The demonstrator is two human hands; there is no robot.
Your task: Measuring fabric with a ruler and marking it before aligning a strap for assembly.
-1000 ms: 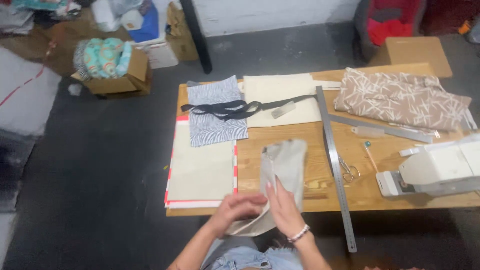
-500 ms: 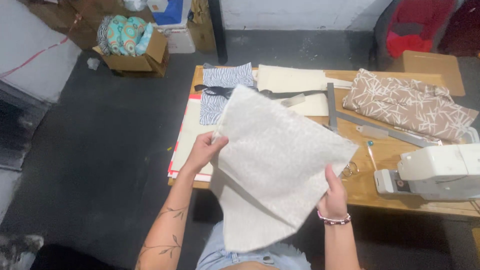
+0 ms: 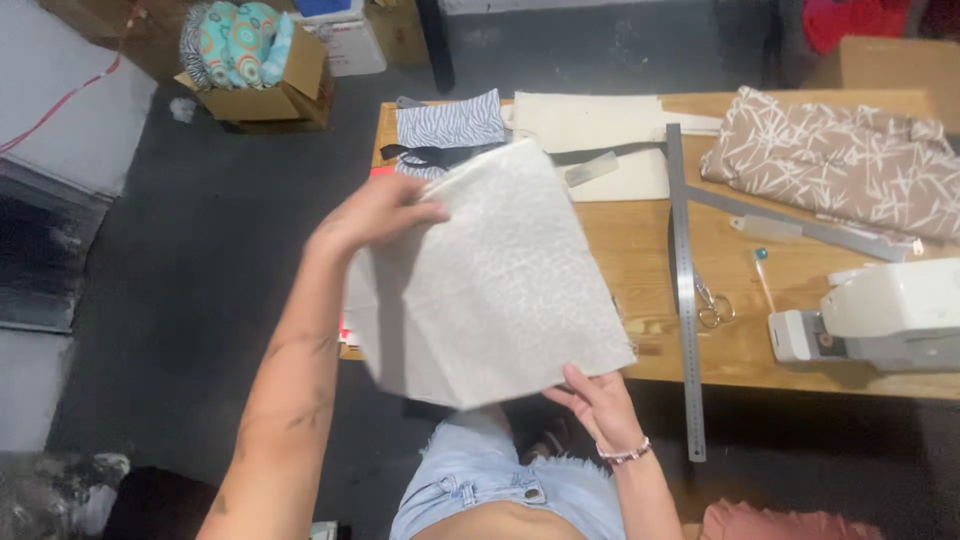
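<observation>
grey fabric panel [image 3: 495, 280] now flatter, lower; both hands still gripping opposite corners.

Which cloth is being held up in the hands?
The pale grey-white cloth, gripped by the left hand and right hand. The zebra-striped, cream and brown leafy cloths lie on the table.

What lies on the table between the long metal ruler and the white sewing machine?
In the head view, small scissors and a thin blue-tipped stick lie on bare wood between the metal ruler and the sewing machine.
</observation>
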